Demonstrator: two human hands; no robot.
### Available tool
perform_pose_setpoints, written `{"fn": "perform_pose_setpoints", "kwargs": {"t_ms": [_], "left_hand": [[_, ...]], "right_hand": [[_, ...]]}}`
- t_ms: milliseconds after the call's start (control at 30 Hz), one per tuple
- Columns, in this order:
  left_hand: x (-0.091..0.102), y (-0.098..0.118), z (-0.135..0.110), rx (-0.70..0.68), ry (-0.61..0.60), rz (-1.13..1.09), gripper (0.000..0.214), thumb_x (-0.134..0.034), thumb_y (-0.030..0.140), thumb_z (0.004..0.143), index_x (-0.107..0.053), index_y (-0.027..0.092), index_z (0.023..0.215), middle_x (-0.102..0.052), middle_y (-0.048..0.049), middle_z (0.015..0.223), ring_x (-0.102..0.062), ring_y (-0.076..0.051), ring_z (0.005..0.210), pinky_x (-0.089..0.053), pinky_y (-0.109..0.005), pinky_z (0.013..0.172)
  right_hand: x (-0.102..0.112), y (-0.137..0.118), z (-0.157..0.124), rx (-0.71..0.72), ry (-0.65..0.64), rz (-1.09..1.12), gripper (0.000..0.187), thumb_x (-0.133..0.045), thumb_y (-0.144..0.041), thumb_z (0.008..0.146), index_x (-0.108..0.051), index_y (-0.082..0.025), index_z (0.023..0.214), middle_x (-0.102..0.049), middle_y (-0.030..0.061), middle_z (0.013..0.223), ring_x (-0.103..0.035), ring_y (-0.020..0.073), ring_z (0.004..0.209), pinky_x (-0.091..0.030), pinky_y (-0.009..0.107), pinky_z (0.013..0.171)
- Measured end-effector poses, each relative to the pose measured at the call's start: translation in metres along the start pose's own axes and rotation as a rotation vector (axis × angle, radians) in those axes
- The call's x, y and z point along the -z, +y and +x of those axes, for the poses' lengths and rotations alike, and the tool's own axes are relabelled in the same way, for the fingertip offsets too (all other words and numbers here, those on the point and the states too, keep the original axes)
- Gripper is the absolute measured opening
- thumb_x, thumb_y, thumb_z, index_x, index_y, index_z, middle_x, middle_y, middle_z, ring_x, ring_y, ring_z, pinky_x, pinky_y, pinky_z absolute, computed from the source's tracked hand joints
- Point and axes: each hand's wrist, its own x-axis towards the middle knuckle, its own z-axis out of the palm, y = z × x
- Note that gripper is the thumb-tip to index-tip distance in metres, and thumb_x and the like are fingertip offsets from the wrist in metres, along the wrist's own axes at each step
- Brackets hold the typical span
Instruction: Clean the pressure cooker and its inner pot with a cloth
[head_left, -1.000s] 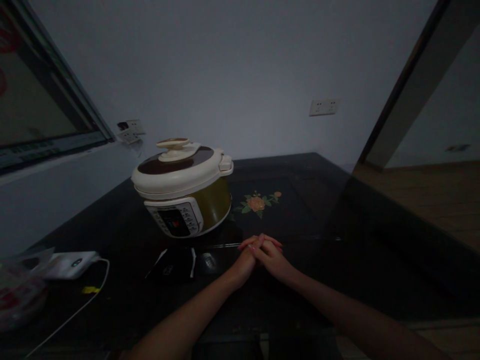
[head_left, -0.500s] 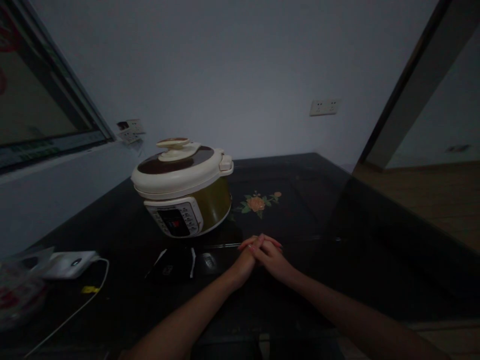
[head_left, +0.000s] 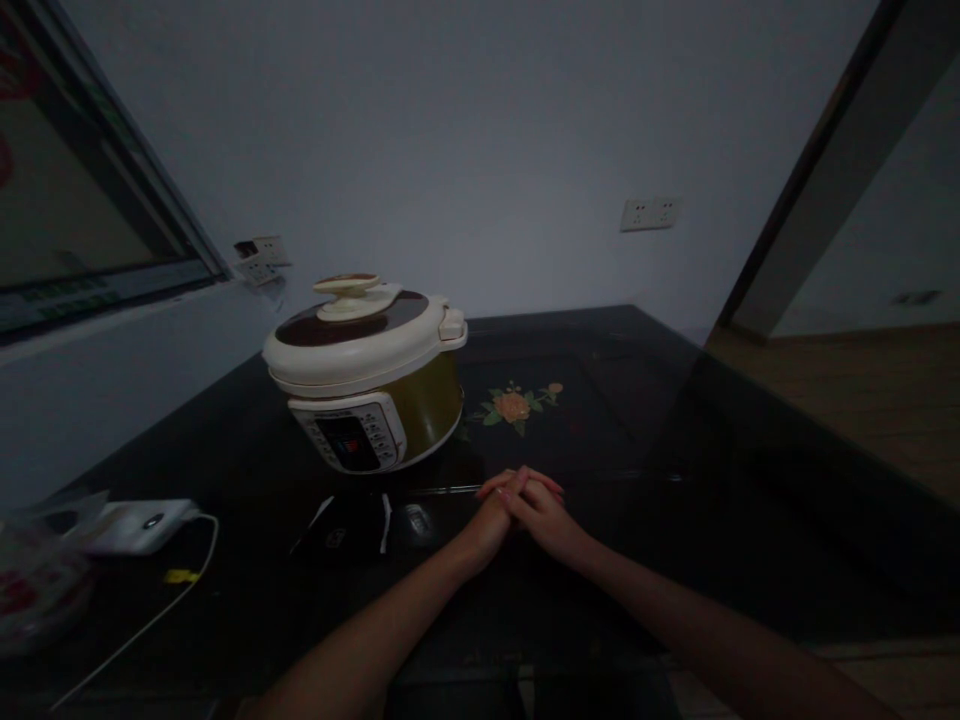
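My left hand (head_left: 487, 522) and my right hand (head_left: 547, 517) are clasped together, fingers interlaced, at the near side of a dark, glossy tabletop (head_left: 600, 560). Both are closed, and no object shows between them; the palms are hidden. Just beyond them, a printed orange flower with green leaves (head_left: 513, 406) decorates the surface. To the left stands an electric pressure cooker (head_left: 427, 410), cream and olive, its brown-topped lid on and a control panel facing me. A black pouch-like item with white edges (head_left: 341, 530) lies in front of the cooker, apart from my left hand.
At far left are a white device (head_left: 142, 527) with a white cable (head_left: 180, 600), a small yellow piece (head_left: 181, 576) and a clear plastic bag with red patterns (head_left: 41, 590). Wall sockets (head_left: 649, 213) sit beyond the table. A window (head_left: 82, 190) is at upper left.
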Motion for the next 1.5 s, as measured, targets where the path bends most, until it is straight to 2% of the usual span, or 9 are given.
{"fn": "perform_pose_setpoints", "kwargs": {"t_ms": [333, 500, 733, 967, 1500], "left_hand": [[0.0022, -0.0059, 0.0046, 0.005, 0.009, -0.023, 0.046, -0.051, 0.06, 0.087, -0.069, 0.017, 0.083, -0.067, -0.0068, 0.083, -0.064, -0.025, 0.092, -0.047, -0.037, 0.084], [0.0026, -0.0038, 0.002, 0.009, 0.0, -0.004, 0.05, -0.049, 0.063, 0.087, -0.069, 0.016, 0.089, -0.067, -0.007, 0.088, -0.064, -0.024, 0.092, -0.047, -0.037, 0.085], [0.0009, -0.0027, 0.0022, 0.017, 0.027, 0.0, 0.043, -0.045, 0.054, 0.092, -0.069, 0.019, 0.085, -0.067, -0.006, 0.084, -0.065, -0.025, 0.092, -0.046, -0.037, 0.086], [0.0015, -0.0032, 0.003, 0.023, 0.027, 0.01, 0.044, -0.05, 0.057, 0.087, -0.068, 0.018, 0.083, -0.067, -0.0062, 0.083, -0.065, -0.025, 0.088, -0.047, -0.037, 0.084], [-0.0013, 0.0014, 0.0007, 0.019, 0.017, 0.031, 0.043, -0.043, 0.054, 0.091, -0.068, 0.019, 0.083, -0.068, -0.0077, 0.093, -0.063, -0.028, 0.102, -0.047, -0.039, 0.089]], "right_hand": [[0.0003, 0.0023, -0.0001, 0.006, 0.006, -0.011, 0.041, -0.05, -0.054, 0.093, -0.071, -0.02, 0.103, -0.07, 0.0081, 0.11, -0.064, 0.0225, 0.108, -0.046, 0.04, 0.1], [0.0005, 0.004, 0.0001, 0.009, -0.004, -0.001, 0.039, -0.05, -0.051, 0.094, -0.07, -0.02, 0.105, -0.069, 0.0081, 0.112, -0.063, 0.0218, 0.11, -0.046, 0.039, 0.1], [-0.0003, 0.0055, 0.001, 0.012, 0.004, 0.007, 0.039, -0.05, -0.05, 0.094, -0.07, -0.019, 0.105, -0.069, 0.0089, 0.112, -0.064, 0.0222, 0.109, -0.046, 0.04, 0.1], [-0.0005, 0.0057, 0.0006, 0.018, 0.008, 0.005, 0.038, -0.05, -0.051, 0.094, -0.07, -0.02, 0.104, -0.069, 0.008, 0.111, -0.064, 0.0222, 0.108, -0.047, 0.039, 0.1], [0.0006, -0.0003, -0.0005, 0.0, -0.001, 0.002, 0.039, -0.05, -0.051, 0.093, -0.071, -0.021, 0.104, -0.069, 0.0083, 0.112, -0.063, 0.0227, 0.109, -0.046, 0.04, 0.1]]}}
